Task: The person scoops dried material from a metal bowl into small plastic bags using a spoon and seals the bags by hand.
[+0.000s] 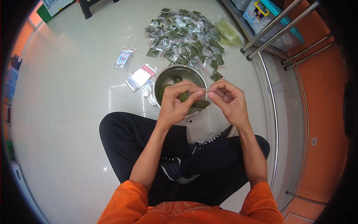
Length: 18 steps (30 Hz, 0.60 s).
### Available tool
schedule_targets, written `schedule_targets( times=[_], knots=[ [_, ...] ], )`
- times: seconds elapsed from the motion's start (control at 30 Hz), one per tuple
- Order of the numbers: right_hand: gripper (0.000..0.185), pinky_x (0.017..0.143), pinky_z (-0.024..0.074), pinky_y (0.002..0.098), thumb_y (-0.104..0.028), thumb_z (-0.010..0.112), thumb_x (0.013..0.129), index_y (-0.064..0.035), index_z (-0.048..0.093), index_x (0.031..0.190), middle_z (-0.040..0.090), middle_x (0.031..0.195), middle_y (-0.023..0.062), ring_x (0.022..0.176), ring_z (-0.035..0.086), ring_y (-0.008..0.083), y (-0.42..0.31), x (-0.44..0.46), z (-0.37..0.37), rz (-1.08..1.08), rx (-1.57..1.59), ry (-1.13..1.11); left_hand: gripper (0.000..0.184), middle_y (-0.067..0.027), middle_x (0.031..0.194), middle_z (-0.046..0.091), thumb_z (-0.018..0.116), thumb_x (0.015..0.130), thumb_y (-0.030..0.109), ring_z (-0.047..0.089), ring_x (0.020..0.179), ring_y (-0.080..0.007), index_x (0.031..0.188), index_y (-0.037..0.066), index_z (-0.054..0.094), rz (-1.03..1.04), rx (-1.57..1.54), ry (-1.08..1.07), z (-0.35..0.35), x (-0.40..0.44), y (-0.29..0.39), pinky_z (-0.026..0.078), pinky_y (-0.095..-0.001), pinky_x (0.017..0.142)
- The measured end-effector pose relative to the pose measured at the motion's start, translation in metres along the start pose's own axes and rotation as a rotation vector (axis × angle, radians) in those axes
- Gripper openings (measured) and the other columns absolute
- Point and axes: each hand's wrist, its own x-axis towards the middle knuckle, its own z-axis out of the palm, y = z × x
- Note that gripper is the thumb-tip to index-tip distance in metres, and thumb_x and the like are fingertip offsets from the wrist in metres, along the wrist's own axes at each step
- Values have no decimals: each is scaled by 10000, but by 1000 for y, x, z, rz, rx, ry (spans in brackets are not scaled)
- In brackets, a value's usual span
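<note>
Above the near right rim of a steel bowl (204, 80), both hands pinch the top edge of a small zip bag (200, 104) with green contents. My left hand (178, 100) has its thumb and forefinger closed on the left part of that edge. Close beside it, my right hand (230, 101) pinches the right end, its other fingers curled. Loose green flakes (164, 89) and a small round dark scoop or cup (177, 79) lie inside the bowl, partly hidden by my left hand.
Beyond the bowl spreads a pile of filled zip bags (182, 35), with a larger yellow-green plastic bag (229, 33) at its right. Packs of flat zip bags (141, 76) lie left of the bowl. Metal rails (269, 123) and a shelf with plastic boxes (257, 16) border the right side.
</note>
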Motion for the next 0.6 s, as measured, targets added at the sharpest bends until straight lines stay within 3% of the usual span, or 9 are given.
schedule_targets(
  times=[0.27,0.43,0.6],
  knots=[
    [84,873,499,254,30,703,913,40,645,972,622,994,35,961,613,95,-5,4,-13,25,8,-26,138,-126,919,746,690,933,71,684,880,-165,993,-24,769,11,3,-56,-4,3,8,531,-296,788],
    [80,857,491,252,32,708,907,23,647,957,622,990,25,950,605,92,-2,4,-18,85,55,-58,146,-118,918,749,680,942,65,682,875,-168,1020,-22,767,-85,76,-49,-13,1,7,527,-291,801],
    [70,841,478,251,28,690,920,21,635,963,607,977,22,924,583,90,-4,3,-15,26,-40,-36,134,-140,963,744,698,916,25,687,899,-181,1021,-33,759,-9,48,-36,-9,3,10,532,-300,822]
  ],
)
